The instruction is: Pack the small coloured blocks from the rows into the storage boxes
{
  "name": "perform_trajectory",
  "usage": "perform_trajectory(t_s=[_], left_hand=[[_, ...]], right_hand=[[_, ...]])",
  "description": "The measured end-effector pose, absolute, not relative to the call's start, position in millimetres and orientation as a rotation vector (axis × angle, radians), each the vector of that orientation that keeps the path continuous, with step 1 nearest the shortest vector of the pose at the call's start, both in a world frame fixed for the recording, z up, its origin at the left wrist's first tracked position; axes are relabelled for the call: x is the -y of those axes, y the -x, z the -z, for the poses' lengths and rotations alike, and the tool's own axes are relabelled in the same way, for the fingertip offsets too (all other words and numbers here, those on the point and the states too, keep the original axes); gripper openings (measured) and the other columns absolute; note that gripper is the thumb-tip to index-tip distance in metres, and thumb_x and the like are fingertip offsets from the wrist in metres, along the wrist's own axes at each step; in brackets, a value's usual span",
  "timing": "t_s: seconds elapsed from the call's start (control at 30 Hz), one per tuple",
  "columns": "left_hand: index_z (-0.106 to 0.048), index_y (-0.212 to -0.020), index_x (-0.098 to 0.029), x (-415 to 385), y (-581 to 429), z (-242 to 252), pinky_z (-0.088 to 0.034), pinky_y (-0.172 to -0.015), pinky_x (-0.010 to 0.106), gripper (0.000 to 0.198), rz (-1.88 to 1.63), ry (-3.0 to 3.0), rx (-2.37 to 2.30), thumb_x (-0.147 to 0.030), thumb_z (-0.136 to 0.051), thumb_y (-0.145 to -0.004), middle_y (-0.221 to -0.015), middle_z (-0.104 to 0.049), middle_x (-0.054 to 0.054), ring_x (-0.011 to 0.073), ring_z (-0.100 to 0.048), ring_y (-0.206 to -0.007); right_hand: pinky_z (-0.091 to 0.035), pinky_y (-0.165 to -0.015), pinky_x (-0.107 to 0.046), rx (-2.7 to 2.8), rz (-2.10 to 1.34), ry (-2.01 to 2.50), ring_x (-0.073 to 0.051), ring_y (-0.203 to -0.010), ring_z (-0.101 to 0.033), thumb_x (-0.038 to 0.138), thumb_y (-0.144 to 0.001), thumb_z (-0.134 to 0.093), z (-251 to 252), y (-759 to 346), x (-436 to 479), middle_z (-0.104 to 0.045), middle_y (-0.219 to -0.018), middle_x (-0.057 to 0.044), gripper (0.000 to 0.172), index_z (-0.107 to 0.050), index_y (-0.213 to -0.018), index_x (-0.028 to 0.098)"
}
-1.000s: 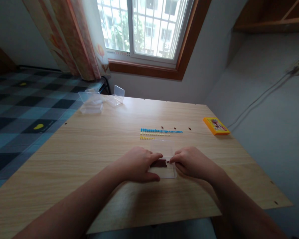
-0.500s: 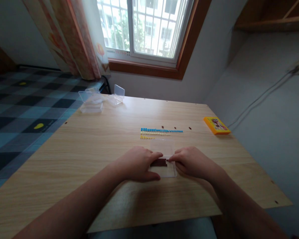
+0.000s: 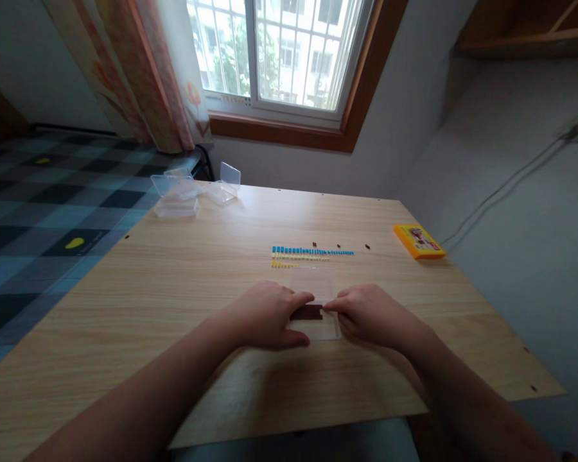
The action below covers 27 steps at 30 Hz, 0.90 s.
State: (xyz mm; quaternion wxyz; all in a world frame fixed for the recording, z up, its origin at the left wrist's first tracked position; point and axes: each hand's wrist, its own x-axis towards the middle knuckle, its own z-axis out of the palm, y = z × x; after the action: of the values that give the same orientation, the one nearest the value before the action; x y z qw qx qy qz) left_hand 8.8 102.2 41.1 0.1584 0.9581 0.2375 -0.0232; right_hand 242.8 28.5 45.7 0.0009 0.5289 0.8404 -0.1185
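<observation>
My left hand rests curled on the wooden table, its fingers and thumb gripping the left side of a small clear plastic box. A row of dark brown pieces lies in that box. My right hand is at the box's right side, its fingertips pinched at the right end of the brown row. Whether a piece sits in that pinch is too small to tell.
Rows of small blue and yellow pieces lie just beyond the box, with a few loose brown pieces. An orange box sits at the right edge. Clear open containers stand at the far left corner.
Both hands stay on the clear box. The right fingertips have crept slightly left, closing onto the end of the brown row.
</observation>
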Motion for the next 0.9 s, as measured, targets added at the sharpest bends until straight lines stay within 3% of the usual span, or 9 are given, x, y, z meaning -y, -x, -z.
perform_trajectory(t_s=[0.5,0.67,0.9], left_hand=[[-0.064,-0.134,-0.022,-102.7,-8.6,-42.8,-0.052,-0.076,0.039,0.064,0.085,-2.723,-0.698,-0.055,-0.074,-0.081,-0.109,-0.078,0.012,0.0345,-0.073,-0.096],[-0.063,-0.136,-0.024,-102.5,-8.6,-43.0,-0.052,-0.075,0.039,0.065,0.095,-2.73,-0.709,-0.056,-0.075,-0.08,-0.11,-0.078,0.011,0.0347,-0.073,-0.096],[-0.061,-0.14,-0.022,-103.2,-7.3,-42.8,-0.053,-0.076,0.04,0.069,0.099,-2.739,-0.689,-0.058,-0.073,-0.082,-0.112,-0.078,0.012,0.0356,-0.073,-0.097]], right_hand=[[-0.047,-0.071,-0.027,-2.665,0.378,-1.651,-0.019,-0.08,-0.073,0.011,-0.087,-0.055,-42.3,-245.8,-29.3,-0.08,-0.096,-0.007,0.037,-0.081,-0.111,0.023],[-0.046,-0.069,-0.027,-2.967,0.44,-1.586,-0.017,-0.075,-0.069,0.013,-0.088,-0.053,-44.8,-257.3,-31.9,-0.078,-0.09,-0.005,0.033,-0.08,-0.103,0.021],[-0.049,-0.075,-0.033,-3.381,0.041,-2.092,-0.019,-0.075,-0.063,0.015,-0.094,-0.049,-34.2,-276.1,-46.4,-0.071,-0.078,-0.006,0.027,-0.076,-0.093,0.02]])
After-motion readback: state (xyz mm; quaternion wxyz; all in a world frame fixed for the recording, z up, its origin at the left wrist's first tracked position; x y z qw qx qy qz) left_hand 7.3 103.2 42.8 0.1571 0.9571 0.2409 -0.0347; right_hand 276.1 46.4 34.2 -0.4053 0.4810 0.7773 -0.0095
